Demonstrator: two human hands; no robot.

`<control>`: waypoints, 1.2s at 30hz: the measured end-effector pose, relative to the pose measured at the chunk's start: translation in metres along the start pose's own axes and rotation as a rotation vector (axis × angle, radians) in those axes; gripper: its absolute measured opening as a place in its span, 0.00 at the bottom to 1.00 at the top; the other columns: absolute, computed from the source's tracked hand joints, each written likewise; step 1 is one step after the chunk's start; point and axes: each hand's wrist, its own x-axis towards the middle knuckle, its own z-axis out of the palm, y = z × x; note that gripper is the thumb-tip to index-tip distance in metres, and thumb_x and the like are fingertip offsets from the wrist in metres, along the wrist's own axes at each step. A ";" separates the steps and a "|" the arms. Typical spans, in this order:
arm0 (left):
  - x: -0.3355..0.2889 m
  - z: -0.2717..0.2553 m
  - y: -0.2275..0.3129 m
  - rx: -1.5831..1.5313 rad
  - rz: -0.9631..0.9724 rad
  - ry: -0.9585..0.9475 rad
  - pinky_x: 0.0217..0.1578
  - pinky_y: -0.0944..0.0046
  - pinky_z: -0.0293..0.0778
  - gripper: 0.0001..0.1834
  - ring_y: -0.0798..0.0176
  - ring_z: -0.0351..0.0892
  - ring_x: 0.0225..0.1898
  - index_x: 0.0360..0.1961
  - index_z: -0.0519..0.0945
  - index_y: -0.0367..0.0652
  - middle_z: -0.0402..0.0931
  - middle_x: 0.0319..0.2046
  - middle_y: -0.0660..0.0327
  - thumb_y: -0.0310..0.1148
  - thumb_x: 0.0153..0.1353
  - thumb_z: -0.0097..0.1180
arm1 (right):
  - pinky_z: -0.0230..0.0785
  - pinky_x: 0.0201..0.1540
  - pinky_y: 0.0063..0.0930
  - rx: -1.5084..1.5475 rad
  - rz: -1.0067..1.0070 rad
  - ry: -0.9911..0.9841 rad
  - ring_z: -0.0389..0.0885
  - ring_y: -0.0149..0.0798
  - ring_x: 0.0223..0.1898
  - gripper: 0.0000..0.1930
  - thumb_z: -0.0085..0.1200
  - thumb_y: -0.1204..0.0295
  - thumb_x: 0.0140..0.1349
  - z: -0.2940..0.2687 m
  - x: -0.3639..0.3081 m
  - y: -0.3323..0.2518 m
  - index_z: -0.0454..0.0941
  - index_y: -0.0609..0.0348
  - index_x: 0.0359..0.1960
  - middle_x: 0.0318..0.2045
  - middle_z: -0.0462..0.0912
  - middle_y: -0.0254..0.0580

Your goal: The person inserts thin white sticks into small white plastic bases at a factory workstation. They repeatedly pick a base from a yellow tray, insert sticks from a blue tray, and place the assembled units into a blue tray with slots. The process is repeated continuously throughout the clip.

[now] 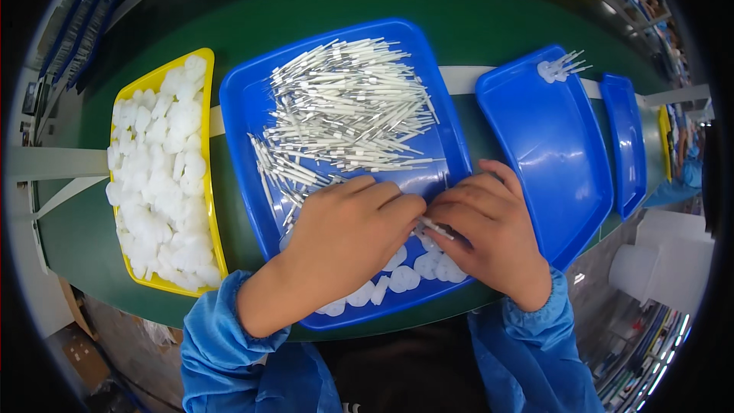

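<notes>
Over the near part of a large blue tray (237, 130), both my hands meet, fingers bent. My right hand (493, 233) is closed on a thin white stick (437, 228) that shows between thumb and forefinger. My left hand (348, 226) is closed beside it, fingertips touching or almost touching the right hand's; what they pinch is hidden. Beyond them lies a heap of thin white sticks with greyish ends (352, 103). Along the tray's near side, partly under my hands, lie several translucent white lobed plastic discs (404, 278).
At left stands a yellow tray (209, 183) full of white lobed discs (164, 176). On the right, a blue tray (554, 160) carries a disc with several sticks in it (552, 70) at its far corner. Farther right are a narrow blue tray (625, 145) and another person's blue sleeve (680, 180).
</notes>
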 end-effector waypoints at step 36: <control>-0.055 -0.021 -0.009 0.090 0.043 0.191 0.35 0.57 0.80 0.16 0.56 0.85 0.32 0.47 0.94 0.43 0.87 0.34 0.60 0.26 0.55 0.77 | 0.82 0.54 0.42 -0.312 0.019 0.136 0.90 0.48 0.47 0.09 0.71 0.73 0.63 -0.055 0.008 0.082 0.90 0.57 0.44 0.51 0.90 0.42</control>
